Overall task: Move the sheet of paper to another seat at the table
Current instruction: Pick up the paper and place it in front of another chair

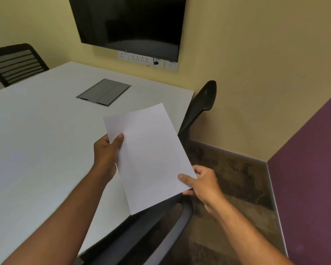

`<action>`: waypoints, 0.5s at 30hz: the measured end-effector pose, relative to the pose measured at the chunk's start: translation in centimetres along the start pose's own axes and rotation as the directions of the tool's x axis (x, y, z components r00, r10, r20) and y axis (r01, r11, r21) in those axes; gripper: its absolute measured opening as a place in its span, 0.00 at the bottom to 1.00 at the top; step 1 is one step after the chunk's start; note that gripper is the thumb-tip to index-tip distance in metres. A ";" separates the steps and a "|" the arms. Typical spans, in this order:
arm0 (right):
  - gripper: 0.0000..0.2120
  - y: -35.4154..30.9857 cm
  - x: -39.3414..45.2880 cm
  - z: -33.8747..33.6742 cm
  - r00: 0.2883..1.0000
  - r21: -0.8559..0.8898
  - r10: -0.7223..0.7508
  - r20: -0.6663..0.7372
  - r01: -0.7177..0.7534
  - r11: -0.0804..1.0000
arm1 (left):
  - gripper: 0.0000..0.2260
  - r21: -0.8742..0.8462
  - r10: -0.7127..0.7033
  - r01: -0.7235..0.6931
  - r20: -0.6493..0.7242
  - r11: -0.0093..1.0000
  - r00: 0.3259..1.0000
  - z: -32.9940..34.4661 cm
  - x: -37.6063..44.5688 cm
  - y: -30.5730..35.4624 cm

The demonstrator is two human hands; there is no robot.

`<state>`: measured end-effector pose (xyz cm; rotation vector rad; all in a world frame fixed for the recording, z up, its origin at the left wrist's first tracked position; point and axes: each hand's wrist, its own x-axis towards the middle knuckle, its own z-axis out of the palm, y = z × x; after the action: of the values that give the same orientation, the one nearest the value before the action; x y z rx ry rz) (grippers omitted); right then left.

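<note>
Paper (pixel 149 157) between both hands' pinches

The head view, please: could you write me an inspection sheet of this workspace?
Surface: white table, with a closed grey cable hatch set into the top.
Job's things: sheet of paper, blank side up, held above the table's right edge.
Clutter: nothing seen.
Grippers: left hand pinches the sheet's left edge; right hand pinches its lower right corner.
Cables: nothing seen.
Surroundings: dark wall screen, wall sockets beneath it, black chairs at far left and right.
</note>
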<state>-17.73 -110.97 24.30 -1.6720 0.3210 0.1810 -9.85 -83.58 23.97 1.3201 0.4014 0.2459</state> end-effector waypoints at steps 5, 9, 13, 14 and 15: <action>0.08 -0.7 3.3 -4.4 0.995 -0.022 -0.015 0.101 0.018 1.000 | 0.03 0.001 0.022 -0.022 -0.092 1.000 0.995 3.9 -0.9 -0.6; 0.09 -1.6 8.4 -7.3 0.988 -0.048 -0.010 0.155 0.018 0.999 | 0.03 0.004 0.047 -0.047 -0.149 0.999 0.988 7.8 0.5 -1.0; 0.08 -2.7 14.9 -9.0 0.978 -0.085 -0.008 0.210 0.026 0.996 | 0.03 -0.002 0.067 -0.069 -0.205 0.998 0.976 11.4 4.5 -2.3; 0.08 -3.0 14.9 -8.8 0.976 -0.083 -0.004 0.217 0.023 0.996 | 0.02 0.005 0.080 -0.081 -0.203 0.997 0.976 11.3 4.6 -2.1; 0.08 -3.5 17.3 -9.2 0.976 -0.107 0.009 0.216 0.015 0.994 | 0.03 -0.003 0.078 -0.081 -0.215 0.997 0.973 12.6 6.6 -2.8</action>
<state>-0.84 -121.53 23.49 -1.7414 0.1466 0.3806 1.27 -92.76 22.78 1.3036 0.5293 0.4606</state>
